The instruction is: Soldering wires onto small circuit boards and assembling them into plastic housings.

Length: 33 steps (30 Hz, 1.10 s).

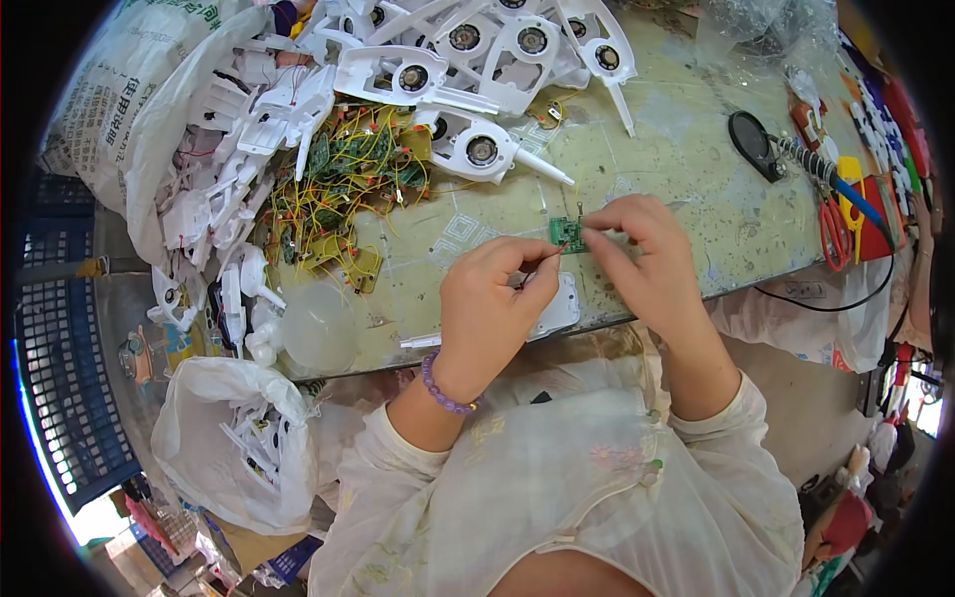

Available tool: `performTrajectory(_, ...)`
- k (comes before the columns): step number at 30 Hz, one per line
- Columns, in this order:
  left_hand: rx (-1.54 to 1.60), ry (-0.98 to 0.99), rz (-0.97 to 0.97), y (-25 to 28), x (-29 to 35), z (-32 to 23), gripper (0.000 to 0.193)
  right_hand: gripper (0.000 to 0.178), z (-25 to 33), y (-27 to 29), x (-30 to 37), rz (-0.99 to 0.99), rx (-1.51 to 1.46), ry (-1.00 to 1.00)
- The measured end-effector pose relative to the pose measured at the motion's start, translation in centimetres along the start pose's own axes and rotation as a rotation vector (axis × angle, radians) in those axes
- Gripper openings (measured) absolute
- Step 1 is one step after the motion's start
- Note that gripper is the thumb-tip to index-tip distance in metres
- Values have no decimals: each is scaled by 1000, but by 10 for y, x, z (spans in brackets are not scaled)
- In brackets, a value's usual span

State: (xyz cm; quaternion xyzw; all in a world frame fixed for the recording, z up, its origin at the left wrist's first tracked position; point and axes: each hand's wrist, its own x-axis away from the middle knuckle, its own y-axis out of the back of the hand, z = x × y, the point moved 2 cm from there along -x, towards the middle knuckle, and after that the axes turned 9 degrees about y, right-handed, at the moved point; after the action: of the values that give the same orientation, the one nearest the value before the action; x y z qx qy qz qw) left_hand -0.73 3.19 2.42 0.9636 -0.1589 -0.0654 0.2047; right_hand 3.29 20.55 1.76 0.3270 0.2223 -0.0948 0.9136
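A small green circuit board [566, 234], roughly square, is held just above the bench, lying about flat with its face up. A thin red wire [540, 265] runs from its lower left edge down and leftward, nearly straight, pinched at its far end.

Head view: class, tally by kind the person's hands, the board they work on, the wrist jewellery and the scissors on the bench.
hands: 2 (left hand, right hand)
green circuit board: 1
purple bead bracelet: 1
red-handled scissors: 1
Total: 5
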Motion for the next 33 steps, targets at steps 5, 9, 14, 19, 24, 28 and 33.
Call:
performTrajectory(5, -16, 15, 29, 1, -1, 3, 9, 12, 11, -6, 2, 13, -151, -54)
performTrajectory(9, -50, -24, 29, 1, 0, 4, 9, 11, 8, -5, 3, 56, -146, -101)
performTrajectory(14, 8, 56, 17, 0, 2, 9, 10, 9, 10, -7, 5, 51, -192, -48)
performTrajectory(19, 47, 149, 77, -1, 1, 5, 10, 11, 10, -10, 12, 46, -120, 6)
performTrajectory(24, -32, 114, 142, 2, -2, 2, 12, 13, 13, -8, 12, 18, -10, 57)
performTrajectory(28, -28, 33, 140, 8, -7, 3, 9, 14, 10, -5, 12, -58, -49, 16)
performTrajectory(33, -53, 44, 133, 14, -9, 5, 9, 22, -4, 5, 15, 4, 170, 17)
